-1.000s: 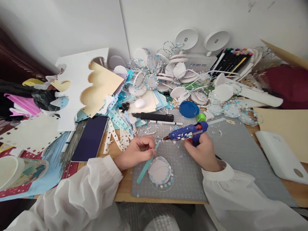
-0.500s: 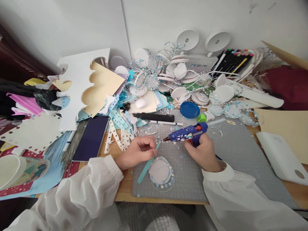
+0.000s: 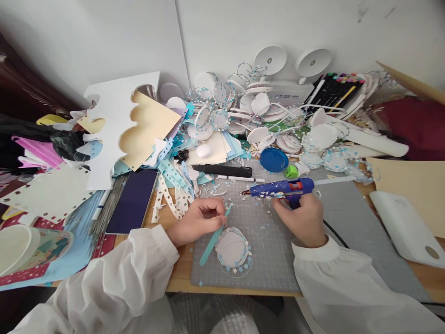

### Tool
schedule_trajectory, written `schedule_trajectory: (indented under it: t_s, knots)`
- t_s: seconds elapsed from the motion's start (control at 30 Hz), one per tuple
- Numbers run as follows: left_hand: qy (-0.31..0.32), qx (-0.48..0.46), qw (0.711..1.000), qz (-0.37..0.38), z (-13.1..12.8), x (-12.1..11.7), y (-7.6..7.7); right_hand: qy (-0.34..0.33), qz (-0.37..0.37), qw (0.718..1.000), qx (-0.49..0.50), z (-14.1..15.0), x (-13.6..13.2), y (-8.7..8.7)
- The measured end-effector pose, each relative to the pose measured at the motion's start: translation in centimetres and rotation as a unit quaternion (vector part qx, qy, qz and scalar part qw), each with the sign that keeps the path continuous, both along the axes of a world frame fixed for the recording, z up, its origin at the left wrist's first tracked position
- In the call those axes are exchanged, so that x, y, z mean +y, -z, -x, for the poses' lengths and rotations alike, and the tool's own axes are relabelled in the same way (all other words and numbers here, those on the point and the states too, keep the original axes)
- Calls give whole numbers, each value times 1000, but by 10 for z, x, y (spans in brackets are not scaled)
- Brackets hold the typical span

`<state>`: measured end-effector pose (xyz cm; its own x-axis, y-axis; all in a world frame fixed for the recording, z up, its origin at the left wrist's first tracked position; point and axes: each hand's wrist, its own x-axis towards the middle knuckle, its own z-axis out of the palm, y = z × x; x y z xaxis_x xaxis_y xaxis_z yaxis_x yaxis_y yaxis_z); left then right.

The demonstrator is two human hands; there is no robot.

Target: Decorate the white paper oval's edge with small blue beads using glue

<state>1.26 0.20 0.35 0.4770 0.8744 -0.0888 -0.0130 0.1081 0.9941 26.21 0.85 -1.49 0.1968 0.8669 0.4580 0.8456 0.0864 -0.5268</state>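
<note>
My left hand pinches a pair of teal tweezers, whose narrow tip points up and away from me. Just below that hand, a round white disc ringed with a clear loop and small blue and white stars lies flat on the grey cutting mat. My right hand is wrapped round the grip of a blue glue gun. The gun's nozzle points left, a short way above and right of the tweezers' tip. Paper scraps stick to its barrel.
Behind the mat lies a heap of white discs and star garlands. A black cutter, a blue lid and a green sharpener rest on the mat. Left are a phone and paper strips; right, a white device.
My right hand has drawn the glue gun to the right, so its nozzle is now farther from the tweezers' tip. My left hand and the disc have stayed in place.
</note>
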Motion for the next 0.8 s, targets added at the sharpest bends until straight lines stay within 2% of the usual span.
schedule_trajectory:
  t_s: [0.2,0.37,0.53,0.63,0.73,0.8]
  knots:
    - [-13,-18,1000,10,2,0,2,123,-13,992,11,-38,-5,-3]
    - [-49,-51,996,57,3,1,9,194,61,979,-29,-82,-22,0]
    - [-74,-82,989,95,3,3,9,183,95,976,-69,-98,-33,5]
    - [-83,-108,984,114,2,3,6,166,85,972,-143,-99,-41,7]
    - [-96,-116,980,129,1,4,4,198,68,946,-246,-99,-60,1]
    - [-98,-115,980,131,0,4,3,183,79,937,-285,-95,-78,-9]
